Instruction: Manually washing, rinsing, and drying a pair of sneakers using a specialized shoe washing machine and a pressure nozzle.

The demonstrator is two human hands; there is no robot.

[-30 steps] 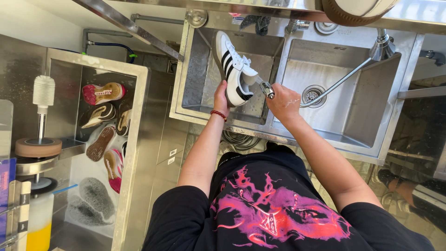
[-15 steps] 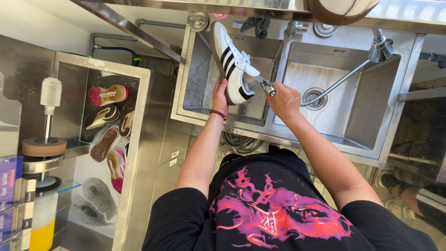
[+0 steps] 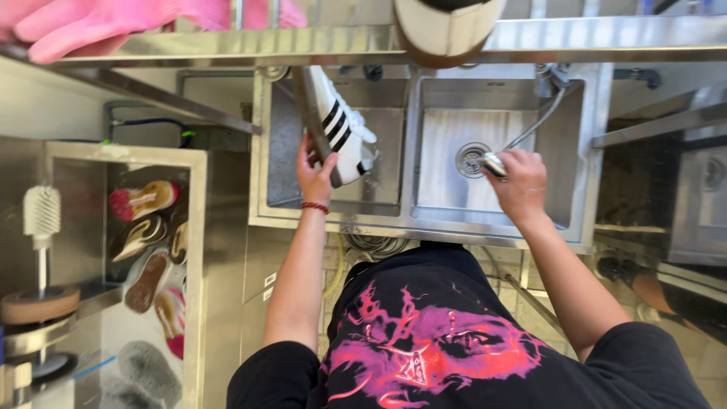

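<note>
Left hand [image 3: 314, 173]: fingers clamped on the heel end of a white shoe [image 3: 335, 129] with black stripes, holding it toe-up over the left sink [image 3: 282, 136].
Shoe: tilted, its sole facing left, near the sink's far wall.
Right hand [image 3: 519, 182]: fingers closed around a metal sprayer [image 3: 494, 163], over the right sink [image 3: 447, 136] just beside the drain [image 3: 471, 157].
Hose [image 3: 534, 125]: runs from the sprayer up to the far right corner of the sink.
Left of the sinks: an open steel cabinet [image 3: 198, 227] with several shoes [image 3: 144, 201] inside, and a white brush [image 3: 41, 213] standing upright.
Far shelf [image 3: 227, 44]: pink gloves [image 3: 113, 21] lie on it at the left.
</note>
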